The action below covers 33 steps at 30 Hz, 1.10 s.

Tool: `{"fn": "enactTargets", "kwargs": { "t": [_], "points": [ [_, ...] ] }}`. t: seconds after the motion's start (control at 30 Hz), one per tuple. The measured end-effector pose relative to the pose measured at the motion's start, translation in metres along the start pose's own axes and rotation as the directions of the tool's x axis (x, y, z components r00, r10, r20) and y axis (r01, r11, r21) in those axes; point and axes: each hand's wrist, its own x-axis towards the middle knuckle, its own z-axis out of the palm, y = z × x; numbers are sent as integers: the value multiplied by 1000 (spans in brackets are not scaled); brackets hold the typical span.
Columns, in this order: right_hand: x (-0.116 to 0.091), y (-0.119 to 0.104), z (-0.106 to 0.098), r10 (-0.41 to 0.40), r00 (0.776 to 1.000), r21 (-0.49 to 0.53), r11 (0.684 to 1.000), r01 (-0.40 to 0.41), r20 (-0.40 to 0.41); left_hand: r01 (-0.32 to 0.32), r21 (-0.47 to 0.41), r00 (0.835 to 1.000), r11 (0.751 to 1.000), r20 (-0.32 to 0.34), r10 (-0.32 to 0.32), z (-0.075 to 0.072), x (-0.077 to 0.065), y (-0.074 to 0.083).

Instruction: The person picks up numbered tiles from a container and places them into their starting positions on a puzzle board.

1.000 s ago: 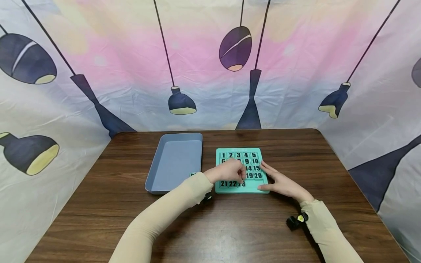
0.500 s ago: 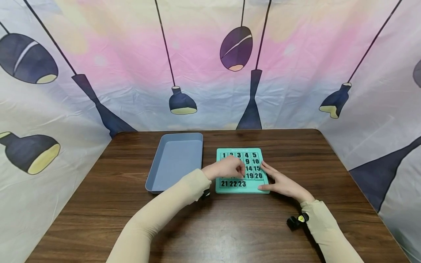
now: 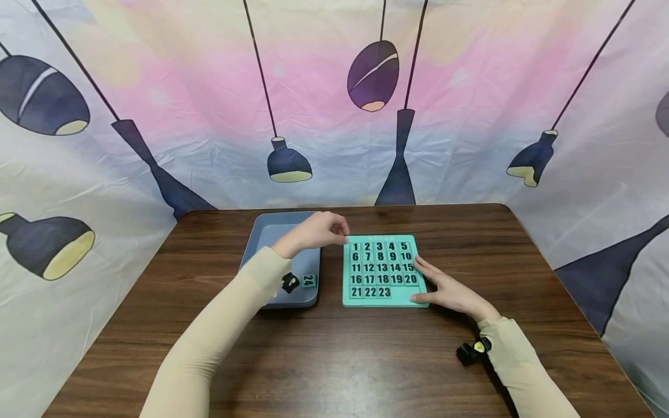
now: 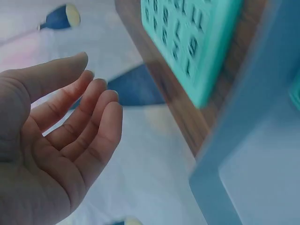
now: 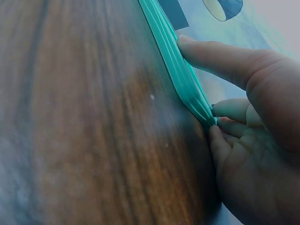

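Observation:
A turquoise number board lies on the table, with number tiles in rows from 1 to 23. The bottom row has a gap after 23. My left hand hovers between the blue-grey tray and the board's far left corner. Its fingers are loosely bent and hold nothing. One tile marked 24 lies sideways in the tray near its right wall. My right hand rests against the board's right edge, thumb near the lower corner and fingers spread along the side.
Both things stand on a dark wooden table, the tray left of the board with a strip of wood between them. A patterned cloth hangs behind the table's far edge. Black wrist cameras sit at both wrists.
My left hand has moved left and away from over the board, toward the tray, uncovering the middle rows. Tile 24 now shows fully in the tray. The right hand stays put.

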Motion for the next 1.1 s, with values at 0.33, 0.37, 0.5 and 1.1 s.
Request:
{"fn": "enactTargets", "kwargs": {
  "t": [0.33,0.37,0.5,1.1],
  "points": [
    [-1,-2,1,4,1000,-4,1000,-4,8,115,72,989,991,86,-121,-6,-42,-47],
    [-1,-2,1,6,1000,-5,1000,-5,8,113,88,987,990,103,-122,-5,-44,-51],
    [-2,-1,0,3,1000,-14,1000,-3,3,104,125,974,987,190,-126,4,-52,-59],
    [0,-1,0,8,1000,-4,1000,-8,3,58,143,949,988,298,-99,28,-58,-70]
  ]
}}
